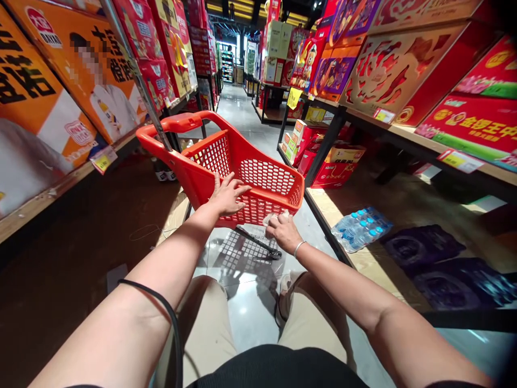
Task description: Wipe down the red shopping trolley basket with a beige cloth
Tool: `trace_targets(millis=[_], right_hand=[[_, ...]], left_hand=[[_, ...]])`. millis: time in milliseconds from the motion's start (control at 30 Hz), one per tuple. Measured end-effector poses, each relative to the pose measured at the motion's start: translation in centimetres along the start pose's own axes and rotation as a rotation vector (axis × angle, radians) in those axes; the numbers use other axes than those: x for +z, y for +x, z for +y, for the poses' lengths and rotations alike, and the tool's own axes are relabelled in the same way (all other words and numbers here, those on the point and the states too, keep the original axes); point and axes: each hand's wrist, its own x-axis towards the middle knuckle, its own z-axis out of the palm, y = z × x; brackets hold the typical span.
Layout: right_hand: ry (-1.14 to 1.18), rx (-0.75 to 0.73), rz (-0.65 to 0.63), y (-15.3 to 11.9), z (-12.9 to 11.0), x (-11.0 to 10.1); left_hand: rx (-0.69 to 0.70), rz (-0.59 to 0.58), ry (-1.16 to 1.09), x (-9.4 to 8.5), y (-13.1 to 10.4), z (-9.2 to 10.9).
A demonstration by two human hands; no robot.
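Cart: red plastic shopping cart (189,171), on the floor (246,318) between the shelves; underside mostly hidden, 1 caster (276,254) visible.
Left hand: left hand (229,196), on the near side of the basket, fingers spread apart; palm contact hidden.
Right hand: right hand (285,233), fingers curled together and clamped on a pale wad (270,218) at the basket's lower corner; material hard to make out, thumb partly hidden.
Cable: black cable (175,318), across left forearm; both ends untraceable.
Right lower shelf: blue-capped bottle pack (361,229); 2 dark purple packs (424,245), contents unclear in shadow.
Left shelf: orange cartons (84,102), cut off at picture edge.
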Motion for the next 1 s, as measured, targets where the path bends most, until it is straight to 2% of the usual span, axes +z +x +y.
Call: trace_targets(millis=[100, 167, 267, 467, 567, 700, 833, 900, 1000], right_hand=[[0.003, 0.117, 0.213, 1.3, 0.9, -3.2], [0.042, 0.183, 0.275, 2.1, 2.0, -4.4], [0.134, 0.158, 0.235, 2.3, 4.2, -4.4], [0.260, 0.105, 0.188, 0.0, 7.8, -3.7], [0.261, 0.191, 0.174, 0.0, 7.2, -4.1], [0.143, 0.350, 0.183, 0.7, 3.9, -4.4], [0.155, 0.276, 0.196, 0.4, 1.7, -4.6], [0.226, 0.203, 0.183, 0.1, 2.2, -4.6], [0.390, 0.130, 0.175, -0.2, 4.8, -4.1]], left_hand=[[-0.002, 0.029, -0.017, 0.2, 0.1, 0.0], [-0.006, 0.040, -0.022, 0.3, 0.1, 0.0], [-0.008, 0.043, -0.029, 0.4, 0.0, -0.1], [-0.001, 0.070, -0.045, 0.3, 0.0, -1.0], [-0.026, 0.039, -0.013, 0.0, 0.0, -0.2], [-0.007, -0.038, -0.029, 0.5, -0.3, 2.8], [0.015, -0.010, -0.062, 1.7, -0.9, 4.4], [0.023, 0.012, -0.070, 1.9, -1.2, 4.1], [0.035, 0.013, -0.091, 1.7, -1.5, 2.8]])
